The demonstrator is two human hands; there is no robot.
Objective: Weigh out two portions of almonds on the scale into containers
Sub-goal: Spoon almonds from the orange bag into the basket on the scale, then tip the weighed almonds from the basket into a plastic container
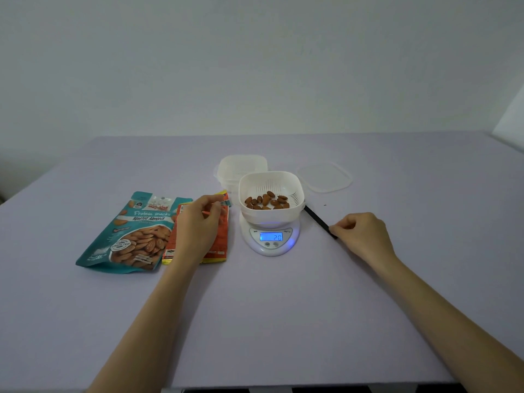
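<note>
The left hand (202, 219) is hovering over an orange packet (219, 239) that is lying flat on the lavender surface (255, 321). Its fingers are curled loosely and the thumb and forefinger are pinching near the packet's top edge; whether they are actually gripping it, I cannot tell. Just left of this hand a teal almond bag (133, 234) is lying face up, its right edge overlapped by the orange packet.

Just right of the left hand, the scale (270, 236) is sitting between the two hands, its blue display lit. A white basket (271, 191) is resting on the scale's platform, nested in a shallow container, and the almonds (266, 201) are lying in a small heap on the basket's slotted floor. Beyond the left hand's fingertips and behind the basket, a second container (242, 165) is standing on the surface, partly hidden by the basket.

The right hand (361, 234) is resting on the surface well to the right of the scale, fingers curled in, the fingertips touching the near end of a thin black stick (319, 219). The stick is lying slantwise, running from this hand up toward the base of the basket. Farther beyond the right hand a clear lid (326, 177) is lying flat, apart from everything else.
</note>
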